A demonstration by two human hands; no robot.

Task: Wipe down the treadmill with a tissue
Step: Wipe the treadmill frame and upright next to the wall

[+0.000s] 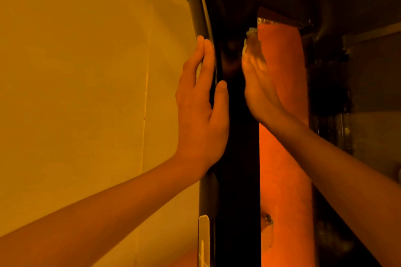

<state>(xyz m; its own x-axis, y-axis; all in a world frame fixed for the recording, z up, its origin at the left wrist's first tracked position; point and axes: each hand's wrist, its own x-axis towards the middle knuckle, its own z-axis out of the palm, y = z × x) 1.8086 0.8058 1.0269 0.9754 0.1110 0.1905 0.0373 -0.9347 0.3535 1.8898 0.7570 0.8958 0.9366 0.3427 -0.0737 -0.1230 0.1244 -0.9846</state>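
Gleaming black treadmill post (238,136), pale tissue (252,44)

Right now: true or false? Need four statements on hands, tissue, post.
1. The left hand lies flat against the post, fingers straight. True.
2. The tissue is under the left hand. False: it sits at the fingertips of the right hand.
3. Both hands are on the same side of the post. False: the left hand is on its left side, the right hand on its right side.
4. A wall stands left of the post. True.
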